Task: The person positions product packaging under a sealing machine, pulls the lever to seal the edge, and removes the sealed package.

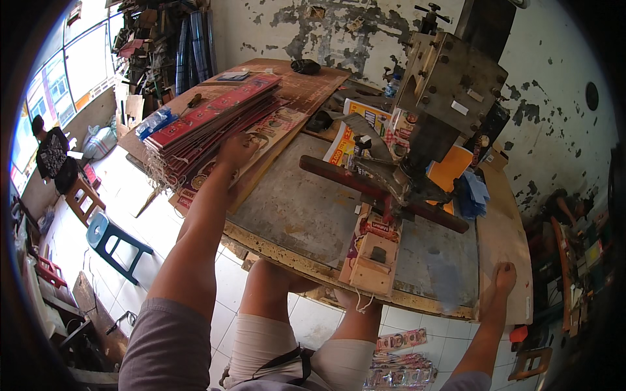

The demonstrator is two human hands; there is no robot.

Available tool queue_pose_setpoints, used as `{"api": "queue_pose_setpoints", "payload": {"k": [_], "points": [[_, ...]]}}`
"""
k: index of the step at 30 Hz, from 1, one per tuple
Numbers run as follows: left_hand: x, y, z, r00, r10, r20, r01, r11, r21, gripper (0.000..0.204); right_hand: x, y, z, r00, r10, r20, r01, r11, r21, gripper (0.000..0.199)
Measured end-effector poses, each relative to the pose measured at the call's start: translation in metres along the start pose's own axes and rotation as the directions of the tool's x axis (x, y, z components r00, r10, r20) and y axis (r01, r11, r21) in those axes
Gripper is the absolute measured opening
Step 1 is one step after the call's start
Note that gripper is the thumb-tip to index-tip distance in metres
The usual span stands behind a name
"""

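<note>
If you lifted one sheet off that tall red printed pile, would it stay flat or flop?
Probably floppy: the sheets in the red printed stack look thin and long, and their edges sag over the table. One sheet seems light, the whole pile likely heavy. The left hand rests on it; glossy faces might slide.

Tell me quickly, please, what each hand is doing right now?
Left hand: fingers down on the stack of red printed cardboard sheets; grip cannot be told.
Right hand: open, resting on the brown board, holding nothing.

Left hand (pixel 236 148) is resting flat on the stack of red printed cardboard sheets (pixel 208 117). Right hand (pixel 503 276) grips the worktable (pixel 293 208) edge, right of the metal press (pixel 424 130).
</note>
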State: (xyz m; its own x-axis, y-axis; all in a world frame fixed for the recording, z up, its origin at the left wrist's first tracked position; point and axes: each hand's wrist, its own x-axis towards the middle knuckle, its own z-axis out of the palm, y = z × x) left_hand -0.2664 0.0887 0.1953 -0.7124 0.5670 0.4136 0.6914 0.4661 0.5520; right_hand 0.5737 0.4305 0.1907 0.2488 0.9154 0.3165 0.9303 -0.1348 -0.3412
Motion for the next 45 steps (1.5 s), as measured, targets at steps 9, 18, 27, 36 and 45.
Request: {"api": "queue_pose_setpoints", "payload": {"k": [9, 18, 27, 36, 45], "points": [[-0.002, 0.002, -0.001, 1.000, 0.009, -0.020, -0.009, 1.000, 0.012, 0.061, 0.003, 0.005, 0.004, 0.999, -0.027, -0.034, 0.027, 1.000, 0.012, 0.044], [0.003, -0.009, 0.012, 0.995, -0.014, -0.104, 0.012, 1.000, -0.025, 0.065, 0.007, 0.011, 0.008, 0.997, -0.041, -0.058, 0.042, 0.999, 0.025, 0.040], [0.004, -0.005, 0.010, 0.999, -0.037, -0.010, 0.037, 0.998, 0.041, 0.048, 0.002, 0.006, 0.003, 1.000, -0.002, -0.025, 0.002, 1.000, -0.009, 0.041], [0.008, -0.020, 0.016, 0.972, 0.178, -0.154, -0.155, 0.977, 0.147, 0.043, 0.010, 0.021, 0.014, 0.975, -0.159, -0.152, 0.161, 0.987, -0.002, 0.041], [0.005, -0.004, 0.015, 0.982, 0.102, -0.160, -0.086, 0.991, 0.107, 0.037, 0.022, 0.036, 0.015, 0.892, -0.354, -0.281, 0.308, 0.931, -0.194, 0.029]]}}
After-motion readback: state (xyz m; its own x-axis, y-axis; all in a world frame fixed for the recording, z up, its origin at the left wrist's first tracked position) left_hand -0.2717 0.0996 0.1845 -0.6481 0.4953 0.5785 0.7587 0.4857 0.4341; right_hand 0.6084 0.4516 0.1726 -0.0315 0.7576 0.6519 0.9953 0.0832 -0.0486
